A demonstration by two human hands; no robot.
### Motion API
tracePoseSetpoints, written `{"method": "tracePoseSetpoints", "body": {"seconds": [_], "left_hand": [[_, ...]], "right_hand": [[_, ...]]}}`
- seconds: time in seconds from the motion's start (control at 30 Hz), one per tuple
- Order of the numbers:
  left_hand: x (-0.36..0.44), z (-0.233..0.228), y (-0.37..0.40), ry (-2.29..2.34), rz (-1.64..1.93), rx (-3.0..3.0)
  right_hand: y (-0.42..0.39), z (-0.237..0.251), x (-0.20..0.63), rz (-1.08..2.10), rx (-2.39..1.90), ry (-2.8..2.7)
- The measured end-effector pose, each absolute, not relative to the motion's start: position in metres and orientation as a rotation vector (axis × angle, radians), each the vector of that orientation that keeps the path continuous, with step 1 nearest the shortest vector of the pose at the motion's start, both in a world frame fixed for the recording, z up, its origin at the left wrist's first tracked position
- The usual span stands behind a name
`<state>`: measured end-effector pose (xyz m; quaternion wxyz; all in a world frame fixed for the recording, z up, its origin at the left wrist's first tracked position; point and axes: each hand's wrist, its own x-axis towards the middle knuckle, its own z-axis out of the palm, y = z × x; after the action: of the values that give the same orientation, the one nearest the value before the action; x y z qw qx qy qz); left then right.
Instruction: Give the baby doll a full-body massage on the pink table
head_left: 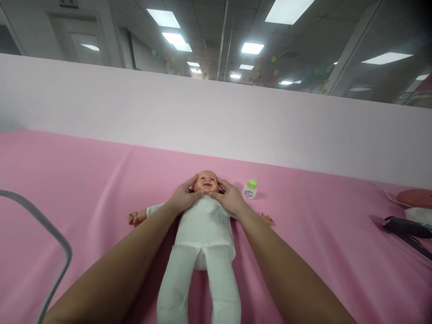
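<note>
A baby doll (206, 225) in a white top and white trousers lies on its back, head away from me and legs towards me. My left hand (183, 195) cups one side of its head, with the thumb along the chin. On the other side my right hand (231, 197) holds the head in the same way, fingers by the ear and thumb under the chin. The doll's arms stretch out sideways, partly hidden behind my forearms. Just right of my right hand stands a small clear bottle (249, 191) with a green cap and a printed label.
A pink sheet (111, 193) with some creases covers the surface. Behind it rises a low white wall (216, 121) with glass above. At the right edge lie a black-handled object (407, 227) and a reddish-brown round item (415, 197). A grey cable (50, 220) curves in at left.
</note>
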<state>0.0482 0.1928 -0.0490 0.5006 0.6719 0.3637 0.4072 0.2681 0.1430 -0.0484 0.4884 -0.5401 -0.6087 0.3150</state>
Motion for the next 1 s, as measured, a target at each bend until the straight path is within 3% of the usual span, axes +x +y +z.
{"method": "tracePoseSetpoints", "body": {"seconds": [0.2,0.47,0.67,1.0], "left_hand": [[0.043,-0.049,0.196,0.86,0.958,1.511],[0.046,-0.051,0.206,0.81,1.006,1.315],[0.048,-0.046,0.195,0.931,0.991,1.532],[0.059,-0.048,0.191,1.108,1.034,1.714]], "right_hand": [[0.141,-0.047,0.278,0.918,-1.185,-1.486],[0.145,-0.043,0.28,0.85,-1.198,-1.537],[0.147,-0.046,0.272,0.89,-1.1,-1.512],[0.153,-0.053,0.263,0.684,-1.332,-1.471]]}}
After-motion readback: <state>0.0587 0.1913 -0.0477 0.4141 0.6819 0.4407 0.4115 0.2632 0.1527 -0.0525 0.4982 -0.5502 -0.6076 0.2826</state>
